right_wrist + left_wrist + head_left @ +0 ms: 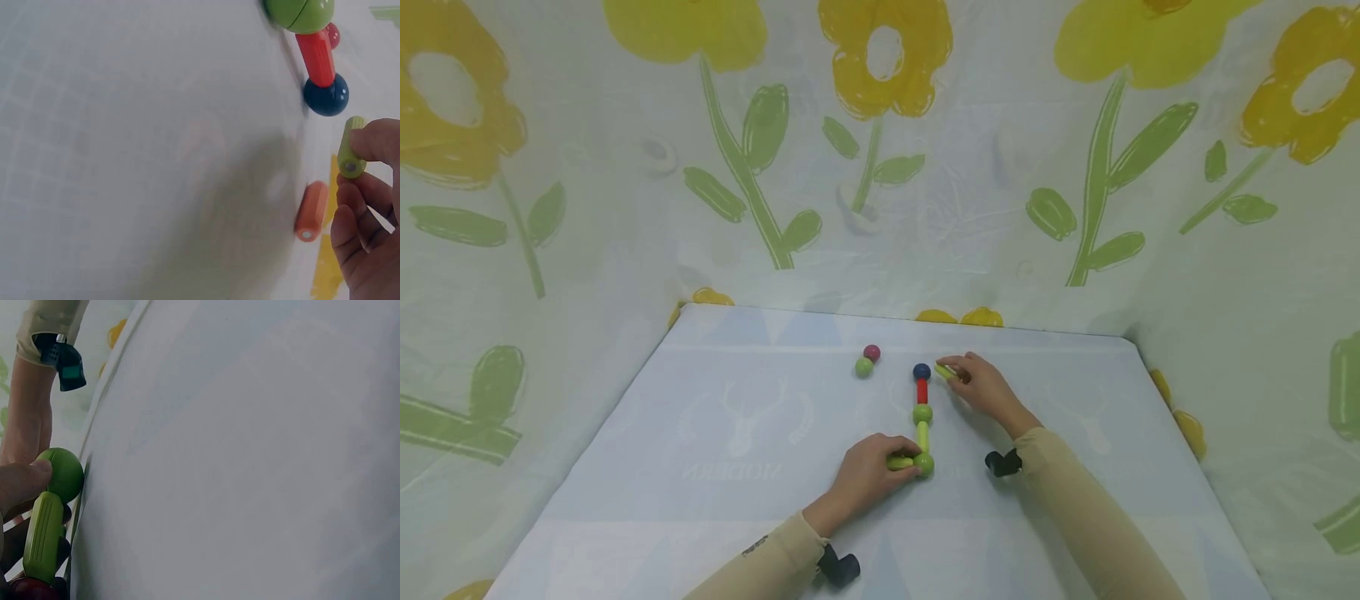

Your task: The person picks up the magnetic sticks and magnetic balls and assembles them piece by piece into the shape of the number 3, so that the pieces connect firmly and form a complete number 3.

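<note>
A jointed chain of balls and rods lies on the table. Its blue ball [922,372] is at the far end, followed by a red rod [922,392], a green ball [922,413], a yellow-green rod [922,437] and a near green ball [924,464]. My left hand [874,469] grips that near ball, thumb on it, around a sideways yellow-green rod [42,537]. A dark red ball [34,590] shows at this rod's other end, partly hidden. Right of the blue ball and apart from it, my right hand [987,390] pinches a loose yellow-green rod [352,147].
A crimson ball [872,352] and a light green ball [864,367] sit together at the back, left of the chain. An orange rod [311,211] lies near my right fingers. Flowered sheeting [925,233] walls in the white table [647,467].
</note>
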The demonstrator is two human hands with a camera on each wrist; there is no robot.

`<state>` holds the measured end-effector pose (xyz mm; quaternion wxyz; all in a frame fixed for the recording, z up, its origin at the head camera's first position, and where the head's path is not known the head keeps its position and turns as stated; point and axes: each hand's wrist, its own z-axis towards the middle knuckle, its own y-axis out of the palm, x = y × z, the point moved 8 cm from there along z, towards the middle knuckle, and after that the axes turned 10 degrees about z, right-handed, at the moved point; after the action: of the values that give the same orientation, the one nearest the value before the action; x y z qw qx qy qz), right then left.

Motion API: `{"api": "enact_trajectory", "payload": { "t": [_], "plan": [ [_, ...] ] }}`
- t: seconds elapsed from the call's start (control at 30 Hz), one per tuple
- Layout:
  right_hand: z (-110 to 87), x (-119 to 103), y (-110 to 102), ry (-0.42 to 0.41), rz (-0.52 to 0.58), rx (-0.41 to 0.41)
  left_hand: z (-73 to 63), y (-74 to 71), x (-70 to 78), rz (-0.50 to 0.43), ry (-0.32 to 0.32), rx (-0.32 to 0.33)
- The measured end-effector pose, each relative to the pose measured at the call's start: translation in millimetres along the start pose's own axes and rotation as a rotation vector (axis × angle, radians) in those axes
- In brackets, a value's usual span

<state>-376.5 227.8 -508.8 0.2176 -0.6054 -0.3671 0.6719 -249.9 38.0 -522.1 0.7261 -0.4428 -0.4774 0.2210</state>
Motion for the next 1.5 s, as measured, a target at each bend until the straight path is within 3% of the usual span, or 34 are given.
{"api": "enact_trajectory", "payload": {
  "t": [0.27,0.9,1.17,1.5],
  "plan": [
    [10.9,-24.9,2.3,-0.097,-0.019,-0.013,0.8,3.4,-2.7,-0.006,-0.014,-0.021],
    [40.0,-52.6,38.0,-0.033,-0.112,-0.144,-0.3,1.6,-1.4,-0.02,-0.012,-0.01],
    [41.1,-57.9,44.5,-0.094,-0.206,-0.133,-0.8,-0.2,0.2,-0.014,0.015,0.022],
    [41.3,-54.8,46.4,-0.083,-0.238,-0.12,0.4,2.0,-1.9,-0.001,0.012,0.016]
  ]
}}
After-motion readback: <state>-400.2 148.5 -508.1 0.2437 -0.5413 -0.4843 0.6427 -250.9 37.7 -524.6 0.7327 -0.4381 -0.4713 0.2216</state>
